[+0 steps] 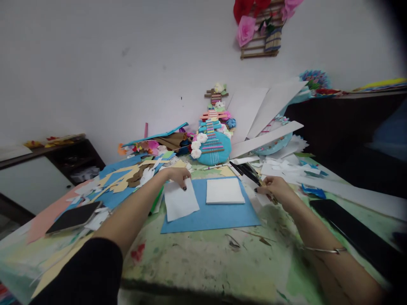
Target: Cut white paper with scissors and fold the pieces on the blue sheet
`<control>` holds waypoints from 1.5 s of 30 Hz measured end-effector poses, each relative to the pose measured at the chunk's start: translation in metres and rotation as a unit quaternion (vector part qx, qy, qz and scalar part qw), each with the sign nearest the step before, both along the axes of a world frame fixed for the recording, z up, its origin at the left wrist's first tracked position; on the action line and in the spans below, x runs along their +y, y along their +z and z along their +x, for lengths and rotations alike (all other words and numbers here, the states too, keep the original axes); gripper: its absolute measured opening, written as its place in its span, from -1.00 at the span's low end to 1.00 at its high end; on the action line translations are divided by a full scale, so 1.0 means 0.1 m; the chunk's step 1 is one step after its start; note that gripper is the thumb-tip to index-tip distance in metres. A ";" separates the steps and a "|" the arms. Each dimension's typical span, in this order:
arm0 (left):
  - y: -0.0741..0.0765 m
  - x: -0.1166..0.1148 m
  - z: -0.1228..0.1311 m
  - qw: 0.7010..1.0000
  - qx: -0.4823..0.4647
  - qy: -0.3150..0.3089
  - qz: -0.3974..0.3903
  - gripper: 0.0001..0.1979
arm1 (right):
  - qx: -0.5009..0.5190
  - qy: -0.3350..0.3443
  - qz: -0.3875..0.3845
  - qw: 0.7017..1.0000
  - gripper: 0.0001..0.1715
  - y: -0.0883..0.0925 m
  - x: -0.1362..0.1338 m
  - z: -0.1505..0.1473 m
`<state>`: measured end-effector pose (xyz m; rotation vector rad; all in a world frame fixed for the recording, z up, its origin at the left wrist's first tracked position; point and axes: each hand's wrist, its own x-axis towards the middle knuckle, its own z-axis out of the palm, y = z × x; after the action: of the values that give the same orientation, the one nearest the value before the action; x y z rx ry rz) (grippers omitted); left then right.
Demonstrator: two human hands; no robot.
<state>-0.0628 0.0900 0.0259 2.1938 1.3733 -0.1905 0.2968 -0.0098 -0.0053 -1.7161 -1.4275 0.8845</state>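
Note:
My left hand [178, 176] is at the top edge of a loose white paper sheet [181, 201], its thumb over the front and the other fingers mostly hidden behind. The sheet overlaps the left part of a blue sheet [203, 220] on the table. Beside it on the blue lies a neat white paper pad or stack [225, 191], untouched. To the right, my right hand [275, 189] is closed around a bundle of slim black tools [249, 171] with brownish ends; their exact kind is unclear. The bundle points away from me, over white paper.
Coloured paper scraps [127, 180] and a dark phone-like slab [73, 217] lie at left. A long black object [352, 233] and a blue packet [313, 191] lie at right. Behind stand a blue paper guitar-like craft [216, 148] and white card strips [267, 139].

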 end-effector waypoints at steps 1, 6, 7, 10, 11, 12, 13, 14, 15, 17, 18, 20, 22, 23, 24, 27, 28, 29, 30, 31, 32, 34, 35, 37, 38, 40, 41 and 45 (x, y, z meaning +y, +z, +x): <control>0.00 0.09 0.02 1.000 0.008 -0.002 0.013 -0.62 | -0.051 -0.006 -0.011 0.999 -0.78 -0.04 0.04 0.08; -0.10 0.35 0.17 0.999 -0.008 -0.021 0.043 -0.63 | -0.248 0.022 -0.045 0.968 -0.89 -0.14 0.10 0.24; -0.12 0.37 0.19 0.999 -0.013 -0.023 0.048 -0.62 | -0.267 0.032 -0.044 0.962 -0.86 -0.13 0.09 0.24; -0.15 0.39 0.25 0.996 -0.040 -0.026 0.082 -0.61 | -0.324 0.036 -0.032 0.945 -0.73 -0.08 0.05 0.22; -0.16 0.37 0.28 0.993 -0.054 -0.026 0.101 -0.63 | -0.350 0.024 -0.031 0.936 -0.69 -0.06 0.03 0.20; -0.16 0.35 0.33 0.990 -0.069 -0.029 0.122 -0.67 | -0.374 0.004 -0.033 0.927 -0.65 -0.03 0.01 0.19; -0.16 0.31 0.39 0.986 -0.086 -0.034 0.140 -0.72 | -0.391 -0.022 -0.039 0.919 -0.63 -0.01 -0.01 0.18; -0.16 0.25 0.46 0.982 -0.101 -0.043 0.154 -0.77 | -0.401 -0.049 -0.043 0.914 -0.60 0.01 -0.03 0.17; -0.17 0.19 0.54 0.979 -0.114 -0.057 0.159 -0.81 | -0.406 -0.072 -0.045 0.910 -0.58 0.03 -0.05 0.17; -0.20 0.05 0.71 0.976 -0.132 -0.095 0.143 -0.82 | -0.405 -0.105 -0.037 0.908 -0.56 0.06 -0.07 0.15; -0.22 -0.02 0.80 0.976 -0.138 -0.118 0.124 -0.81 | -0.404 -0.111 -0.028 0.908 -0.56 0.07 -0.07 0.14; -0.26 -0.13 0.94 0.975 -0.153 -0.147 0.071 -0.79 | -0.406 -0.114 -0.008 0.907 -0.59 0.08 -0.07 0.12; -0.30 -0.21 1.05 0.976 -0.155 -0.151 0.036 -0.75 | -0.407 -0.106 0.012 0.907 -0.63 0.08 -0.07 0.09; -0.31 -0.24 1.09 0.977 -0.151 -0.150 0.021 -0.75 | -0.404 -0.102 0.021 0.909 -0.64 0.07 -0.07 0.08; -0.31 -0.26 1.12 0.978 -0.146 -0.149 0.008 -0.75 | -0.399 -0.098 0.028 0.911 -0.66 0.07 -0.06 0.07; -0.32 -0.29 1.19 0.980 -0.133 -0.149 -0.025 -0.80 | -0.381 -0.091 0.044 0.919 -0.71 0.06 -0.05 0.05; -0.31 -0.29 1.20 0.979 -0.132 -0.149 -0.030 -0.82 | -0.374 -0.091 0.049 0.922 -0.73 0.06 -0.05 0.05; -0.30 -0.30 1.21 0.979 -0.131 -0.151 -0.033 -0.84 | -0.363 -0.089 0.057 0.926 -0.75 0.06 -0.04 0.05; -0.29 -0.30 1.22 0.979 -0.132 -0.154 -0.036 -0.85 | -0.344 -0.085 0.066 0.933 -0.75 0.06 -0.04 0.04; -0.28 -0.30 1.21 0.977 -0.137 -0.155 -0.040 -0.85 | -0.313 -0.078 0.075 0.943 -0.74 0.06 -0.04 0.03; -0.26 -0.30 1.20 0.976 -0.151 -0.152 -0.045 -0.84 | -0.267 -0.067 0.082 0.958 -0.71 0.06 -0.04 0.01; -0.21 -0.31 1.16 0.967 -0.212 -0.124 -0.066 -0.82 | -0.122 -0.035 0.085 0.988 -0.62 0.06 -0.05 -0.04; -0.19 -0.33 1.14 0.958 -0.259 -0.094 -0.083 -0.80 | -0.032 -0.014 0.079 0.996 -0.57 0.06 -0.06 -0.08; -0.13 -0.38 1.08 0.915 -0.388 -0.004 -0.111 -0.76 | 0.137 0.033 0.056 0.988 -0.48 0.06 -0.10 -0.17; -0.11 -0.42 1.06 0.876 -0.465 0.051 -0.116 -0.74 | 0.198 0.064 0.046 0.977 -0.44 0.07 -0.13 -0.22; -0.07 -0.53 1.04 0.762 -0.617 0.162 -0.106 -0.72 | 0.276 0.140 0.043 0.950 -0.40 0.09 -0.20 -0.30; -0.06 -0.59 1.04 0.697 -0.680 0.208 -0.096 -0.71 | 0.303 0.191 0.050 0.932 -0.40 0.10 -0.24 -0.33; 0.01 -0.82 1.03 0.515 -0.800 0.293 -0.091 -0.73 | 0.282 0.345 0.061 0.893 -0.42 0.15 -0.41 -0.42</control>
<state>0.0402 0.0076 0.0268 0.6885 0.6342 1.4761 0.2546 -0.0504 0.0093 -0.7202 -1.6278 1.4802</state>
